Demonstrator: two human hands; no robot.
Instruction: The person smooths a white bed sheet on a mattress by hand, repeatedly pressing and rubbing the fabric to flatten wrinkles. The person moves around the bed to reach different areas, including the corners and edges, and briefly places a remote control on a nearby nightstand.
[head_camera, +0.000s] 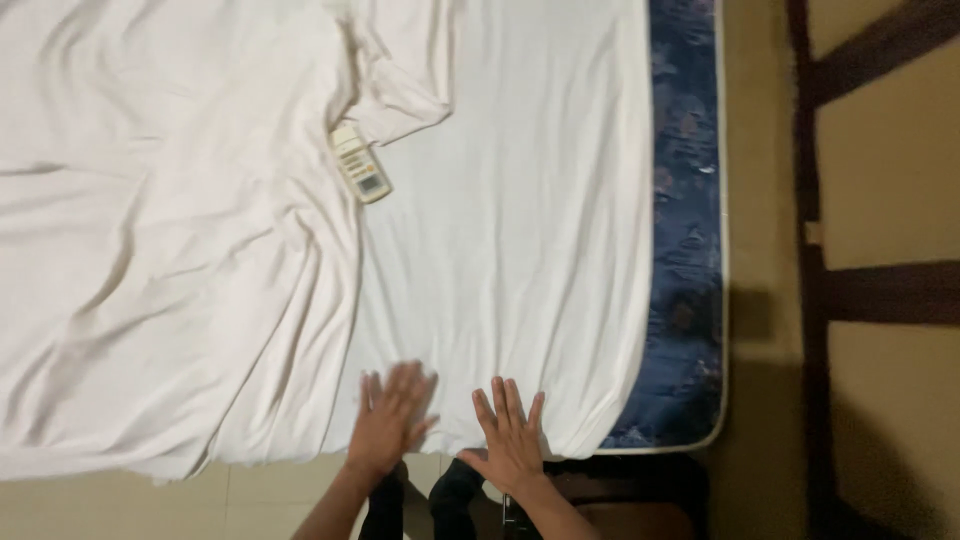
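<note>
— At the near edge of the bed, both hands lie flat on the sheet (500, 230); the left hand (392, 415) is blurred, fingers spread, palm down; the right hand (512, 435) sits just beside it, fingers apart too, gripping nothing.

— And the sheet itself?

— It runs away from the hands up the mattress (685, 250); its long axis goes straight ahead of the person; smooth on the right, where it stops short of the blue patterned side of the mattress; bunched in folds to the left, so the left hand is nearer the creases, touching where they begin.

— Anything lying on it?

— A remote (361, 165), pale and oblong with a small grey window, tilted, well ahead of the left hand, half tucked under a folded flap; its markings are too small to tell; dark wooden slats (860, 290) stand right of the mattress.
</note>
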